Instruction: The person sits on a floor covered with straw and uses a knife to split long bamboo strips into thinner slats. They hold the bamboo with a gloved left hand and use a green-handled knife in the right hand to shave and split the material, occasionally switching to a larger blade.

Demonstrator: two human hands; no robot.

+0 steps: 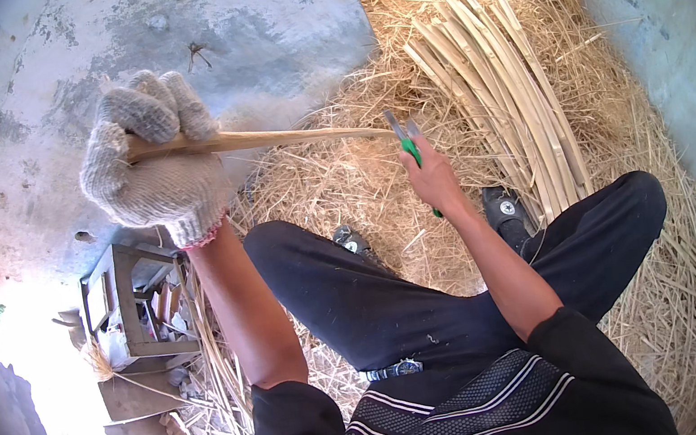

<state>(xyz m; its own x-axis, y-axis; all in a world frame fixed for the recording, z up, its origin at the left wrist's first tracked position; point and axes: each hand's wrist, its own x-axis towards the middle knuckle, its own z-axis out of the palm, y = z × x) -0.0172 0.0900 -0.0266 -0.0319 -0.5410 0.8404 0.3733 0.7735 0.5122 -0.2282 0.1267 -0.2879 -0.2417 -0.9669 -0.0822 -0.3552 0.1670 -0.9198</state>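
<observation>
My left hand, in a grey knitted glove, is closed around one end of a long, thin wooden strip. The strip stretches across to the right, and its far end meets the head of a green-handled tool. Two short metal prongs show at that tool's top; its exact kind is not clear. Bare fingers of my right hand wrap around the green handle. To the right of this hand lies a bundle of pale split wooden strips, roughly side by side.
Shavings cover the floor thickly around my bent legs and dark shoes. A worn blue wall rises ahead on the left. At the left stands an open wooden cabinet stuffed with odds and ends, beside a bright opening.
</observation>
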